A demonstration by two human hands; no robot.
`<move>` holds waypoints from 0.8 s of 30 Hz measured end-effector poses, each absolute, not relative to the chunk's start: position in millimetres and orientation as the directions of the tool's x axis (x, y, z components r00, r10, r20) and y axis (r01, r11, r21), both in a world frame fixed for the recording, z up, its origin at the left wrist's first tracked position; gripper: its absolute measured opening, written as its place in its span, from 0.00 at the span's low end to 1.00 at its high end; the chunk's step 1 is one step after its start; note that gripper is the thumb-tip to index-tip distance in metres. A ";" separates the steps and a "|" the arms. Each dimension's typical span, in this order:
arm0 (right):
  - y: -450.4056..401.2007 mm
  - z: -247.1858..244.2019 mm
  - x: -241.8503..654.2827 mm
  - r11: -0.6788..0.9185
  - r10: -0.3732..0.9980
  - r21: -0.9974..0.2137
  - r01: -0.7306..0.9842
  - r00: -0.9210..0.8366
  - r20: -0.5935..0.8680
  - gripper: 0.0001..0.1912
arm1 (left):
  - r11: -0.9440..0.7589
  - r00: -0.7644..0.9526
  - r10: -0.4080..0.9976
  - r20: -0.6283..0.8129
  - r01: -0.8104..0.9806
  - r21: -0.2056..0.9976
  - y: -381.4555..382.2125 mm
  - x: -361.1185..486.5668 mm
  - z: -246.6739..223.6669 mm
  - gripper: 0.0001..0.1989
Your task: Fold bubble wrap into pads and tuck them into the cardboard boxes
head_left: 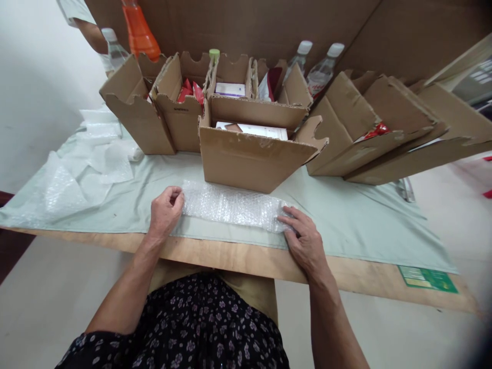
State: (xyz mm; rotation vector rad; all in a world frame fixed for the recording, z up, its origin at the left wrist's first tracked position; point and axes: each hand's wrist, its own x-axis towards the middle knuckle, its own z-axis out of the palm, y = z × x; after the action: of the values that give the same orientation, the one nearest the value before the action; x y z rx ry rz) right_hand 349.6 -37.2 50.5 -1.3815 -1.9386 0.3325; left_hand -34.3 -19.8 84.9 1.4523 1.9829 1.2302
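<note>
A long folded strip of bubble wrap (pixel 230 206) lies flat on the table in front of me. My left hand (pixel 167 210) is closed, pinching the strip's left end between thumb and fingers. At the opposite end, my right hand (pixel 305 236) grips the wrap, its curved fingers over the top and its thumb by the near edge. Just behind the strip stands an open cardboard box (pixel 253 159) with a white packet (pixel 261 130) inside. Both hands are apart from that box.
More cardboard boxes (pixel 134 120) with red packets stand behind and at the right (pixel 369 138). Loose bubble wrap (pixel 88 174) is piled at the left. Clear bottles (pixel 325 66) and an orange bottle (pixel 140 33) stand behind. Another person's arm (pixel 92 36) shows at upper left.
</note>
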 end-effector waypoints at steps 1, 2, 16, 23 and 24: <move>-37.1 49.8 349.3 0.387 0.901 -0.578 0.718 -0.160 0.404 0.19 | 0.075 -0.387 0.903 0.189 0.574 0.815 -20.1 -35.0 84.6 0.12; -37.1 49.1 348.9 0.382 0.902 -0.576 0.722 -0.156 0.402 0.19 | 0.072 -0.385 0.901 0.200 0.588 0.806 -20.5 -35.8 84.3 0.13; -47.1 58.4 342.2 0.351 0.890 -0.593 0.725 -0.060 0.453 0.17 | -0.111 -0.263 0.810 0.524 0.809 0.578 -25.5 -33.7 78.6 0.18; -45.9 67.5 339.9 0.338 0.884 -0.614 0.713 -0.015 0.468 0.12 | -0.274 0.007 0.875 0.483 0.831 0.485 -25.8 -23.1 69.1 0.13; -44.5 66.5 340.6 0.344 0.889 -0.604 0.719 -0.042 0.456 0.11 | -0.277 0.032 0.891 0.454 0.829 0.485 -25.6 -22.4 67.3 0.13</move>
State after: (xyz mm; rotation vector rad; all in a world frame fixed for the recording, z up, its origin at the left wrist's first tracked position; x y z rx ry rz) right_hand 340.6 -44.5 66.5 -1.4224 -1.8038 0.2672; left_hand -22.4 -25.6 67.3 2.1928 1.8330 1.0782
